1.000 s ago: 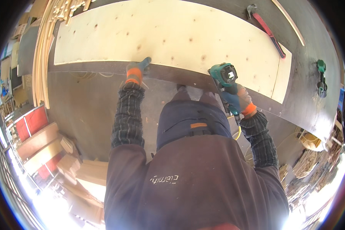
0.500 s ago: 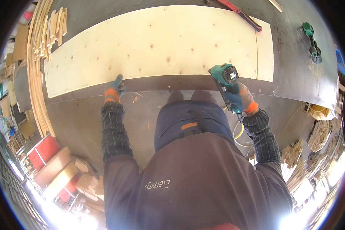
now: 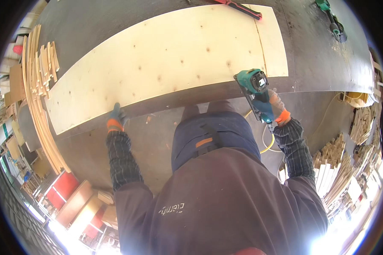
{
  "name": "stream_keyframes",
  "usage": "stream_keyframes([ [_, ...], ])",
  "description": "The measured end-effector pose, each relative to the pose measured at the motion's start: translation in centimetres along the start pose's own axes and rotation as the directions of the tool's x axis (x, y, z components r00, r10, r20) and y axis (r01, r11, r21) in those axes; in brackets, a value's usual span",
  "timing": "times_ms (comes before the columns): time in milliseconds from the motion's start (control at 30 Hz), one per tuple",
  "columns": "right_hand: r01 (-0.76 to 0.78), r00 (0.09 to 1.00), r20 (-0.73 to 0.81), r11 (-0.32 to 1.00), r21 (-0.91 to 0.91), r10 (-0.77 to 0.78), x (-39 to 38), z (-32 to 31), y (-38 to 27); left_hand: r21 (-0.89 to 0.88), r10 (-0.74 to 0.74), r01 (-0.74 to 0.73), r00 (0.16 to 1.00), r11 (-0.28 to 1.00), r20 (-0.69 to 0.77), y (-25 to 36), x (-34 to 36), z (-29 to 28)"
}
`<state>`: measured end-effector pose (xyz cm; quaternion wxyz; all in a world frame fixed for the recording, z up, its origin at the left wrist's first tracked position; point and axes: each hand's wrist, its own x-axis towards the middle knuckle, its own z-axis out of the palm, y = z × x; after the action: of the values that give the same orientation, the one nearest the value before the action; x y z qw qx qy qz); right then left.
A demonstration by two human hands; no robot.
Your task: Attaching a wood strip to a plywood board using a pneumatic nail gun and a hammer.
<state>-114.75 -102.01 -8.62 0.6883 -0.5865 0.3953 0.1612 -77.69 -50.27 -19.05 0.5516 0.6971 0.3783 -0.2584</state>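
Observation:
My right hand [image 3: 275,106], in a grey, blue and orange glove, grips a teal nail gun [image 3: 252,80] with a hose below it, its top over the near edge of a pale plywood sheet [image 3: 178,42]. My left hand [image 3: 117,117], gloved alike, is closed at the near edge of the sheet and dark table [image 3: 89,32], toward the left end, its fingertips partly hidden. A red-and-black-handled tool [image 3: 244,11], its head out of view, lies on the sheet's far right corner. A green-and-black tool [image 3: 332,23] lies farther right on the table.
Long thin wood strips [image 3: 40,110] lie across the table's left end. Red panels and boards [image 3: 61,189] stand at lower left. Bundles of offcuts [image 3: 332,161] and a yellow sack [image 3: 354,100] are at lower right. Hose loops [image 3: 268,148] hang beside my body.
The view has turned, so the sheet and tools shift up and leftward. My left hand sits nearer the sheet's left end. The nail gun stays in my right hand at the near edge.

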Motion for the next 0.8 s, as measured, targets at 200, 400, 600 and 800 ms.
stream_keyframes([
  [200,0.069,0.994,-0.078,0.997,-0.016,-0.07,-0.7,-3.7,1.0,-0.118,-0.058,0.07,0.993,0.99,0.105,0.1,-0.2,0.3],
  [400,0.059,0.994,-0.101,0.996,0.068,-0.052,-1.9,-7.0,1.6,-0.127,-0.049,0.067,0.989,0.99,0.139,-1.6,3.1,-1.4],
  [600,0.067,0.989,-0.133,0.995,0.069,-0.057,-2.4,-10.1,2.6,0.278,0.065,-0.244,0.848,0.929,0.527,-3.3,10.9,-7.5],
  [800,0.004,0.98,-0.197,0.998,0.067,0.01,-3.0,-12.7,3.9,-0.024,0.102,-0.149,0.541,0.989,0.835,-4.3,13.7,-9.0],
])
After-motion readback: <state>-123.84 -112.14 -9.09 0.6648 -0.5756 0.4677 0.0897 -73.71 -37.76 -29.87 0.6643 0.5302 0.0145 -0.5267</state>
